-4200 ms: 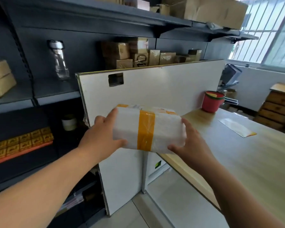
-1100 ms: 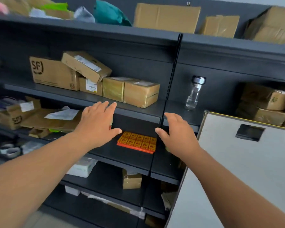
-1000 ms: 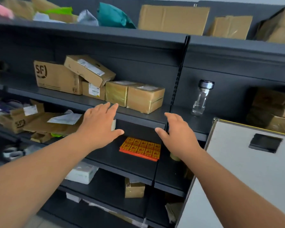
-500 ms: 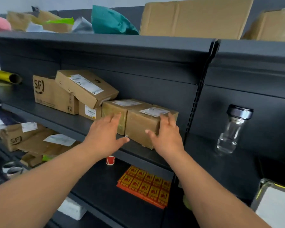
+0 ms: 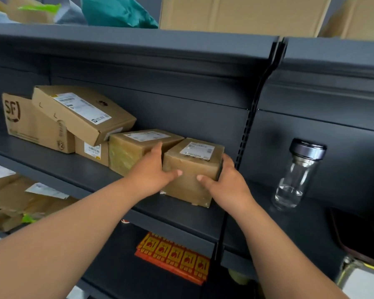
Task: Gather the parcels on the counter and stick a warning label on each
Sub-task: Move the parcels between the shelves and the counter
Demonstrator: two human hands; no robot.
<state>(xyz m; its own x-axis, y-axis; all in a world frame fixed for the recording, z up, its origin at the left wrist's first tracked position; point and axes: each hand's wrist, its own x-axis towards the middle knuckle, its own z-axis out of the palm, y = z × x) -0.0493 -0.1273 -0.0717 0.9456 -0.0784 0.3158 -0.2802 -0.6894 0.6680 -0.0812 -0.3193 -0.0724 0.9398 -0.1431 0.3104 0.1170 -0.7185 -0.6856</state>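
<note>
Two-handed grip: left hand (image 5: 151, 172), right hand (image 5: 227, 182) on taped parcel (image 5: 192, 167); carton (image 5: 28, 124) printed "SF".

A clear glass jar (image 5: 296, 175) with a dark metal lid was seen standing upright on a dark grey shelf (image 5: 311, 223). A slotted upright (image 5: 245, 134) was fixed just left of the jar. A teal bag (image 5: 117, 11) was laid well above and left of the jar. A dark, brown-rimmed object (image 5: 365, 234) was seen below and right of the jar.

both hands now clasping the taped parcel (image 5: 190, 171), left hand (image 5: 153, 171) and right hand (image 5: 227, 182) moved onto its sides
</note>
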